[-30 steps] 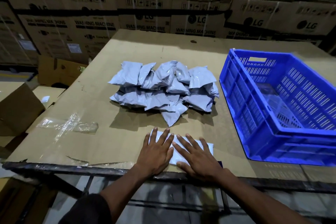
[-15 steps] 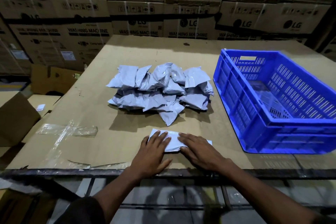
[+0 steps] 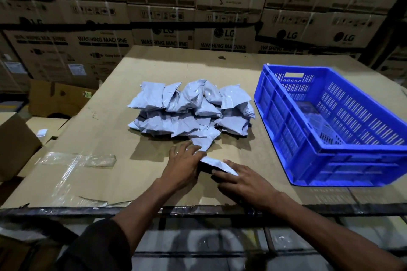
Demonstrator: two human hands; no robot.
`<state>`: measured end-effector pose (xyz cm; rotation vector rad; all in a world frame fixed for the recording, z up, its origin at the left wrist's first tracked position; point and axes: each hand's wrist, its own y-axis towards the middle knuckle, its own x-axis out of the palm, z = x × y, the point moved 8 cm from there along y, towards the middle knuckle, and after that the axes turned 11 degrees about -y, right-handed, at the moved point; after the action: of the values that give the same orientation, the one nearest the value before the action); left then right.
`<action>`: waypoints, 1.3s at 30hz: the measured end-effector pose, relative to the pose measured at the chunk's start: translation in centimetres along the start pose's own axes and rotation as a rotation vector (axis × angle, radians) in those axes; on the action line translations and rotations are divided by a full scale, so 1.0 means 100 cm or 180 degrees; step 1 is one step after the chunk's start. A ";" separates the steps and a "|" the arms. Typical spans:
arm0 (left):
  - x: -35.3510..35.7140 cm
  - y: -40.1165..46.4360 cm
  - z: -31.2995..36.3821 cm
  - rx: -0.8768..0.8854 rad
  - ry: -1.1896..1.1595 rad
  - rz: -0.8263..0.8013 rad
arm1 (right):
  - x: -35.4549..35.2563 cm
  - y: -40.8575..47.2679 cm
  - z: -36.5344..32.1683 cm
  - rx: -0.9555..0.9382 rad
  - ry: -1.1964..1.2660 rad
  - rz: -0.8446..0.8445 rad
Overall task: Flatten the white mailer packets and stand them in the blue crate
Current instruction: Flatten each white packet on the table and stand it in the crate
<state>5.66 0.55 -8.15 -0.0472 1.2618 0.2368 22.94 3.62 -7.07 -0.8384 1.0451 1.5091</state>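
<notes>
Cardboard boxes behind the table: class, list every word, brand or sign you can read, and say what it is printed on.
"LG": stacked cardboard boxes, beside a round logo.
"WASHING MACHINE": the same boxes' fronts, clearest on one box front.
Handling pictograms on the boxes: present, too blurred to tell apart.
White stickers: too small to read.
Mailer packets and blue crate: no text visible.

head cam | looks forward-down, close over table [image 3: 92,130] | far edges perhaps distorted

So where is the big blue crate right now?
In the head view, the blue crate sits on the right side of the cardboard-covered table, just right of the pile of white packets and beyond the right hand.
</notes>
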 end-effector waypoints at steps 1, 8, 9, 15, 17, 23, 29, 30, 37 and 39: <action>-0.003 0.002 0.001 0.0020 0.0013 0.0059 | -0.002 0.002 0.005 0.0075 0.0078 -0.0002; -0.038 -0.026 0.023 0.0099 -0.0045 0.1729 | -0.043 -0.001 0.045 0.0911 0.0266 0.0408; -0.033 -0.028 0.026 0.0154 -0.0068 0.1766 | -0.047 -0.003 0.053 0.1030 0.0329 0.0466; 0.017 -0.018 0.051 0.0245 -0.0266 0.1196 | -0.105 -0.017 0.101 0.1613 0.0296 0.1019; 0.032 -0.009 0.059 0.0237 -0.0313 0.1016 | -0.123 -0.024 0.120 0.1705 0.0182 0.1180; 0.066 0.009 0.082 0.0148 -0.0329 0.0891 | -0.152 -0.057 0.202 0.1941 -0.0093 0.1554; 0.079 0.054 0.106 -0.0123 -0.0137 0.0969 | -0.144 -0.096 0.286 0.2231 -0.0282 0.1469; 0.083 0.061 0.114 -0.0125 -0.0146 0.0955 | -0.132 -0.098 0.294 0.2200 -0.0288 0.1235; 0.109 0.098 0.165 -0.0216 -0.0029 0.0936 | -0.012 -0.093 0.316 0.1561 -0.0203 -0.0830; 0.111 0.099 0.164 -0.0298 -0.0002 0.0958 | 0.015 -0.088 0.316 0.1408 -0.0170 -0.1093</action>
<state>22.16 14.58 -12.68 0.0632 1.2542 0.5556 32.03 33.99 1.68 -0.6200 1.0787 0.9581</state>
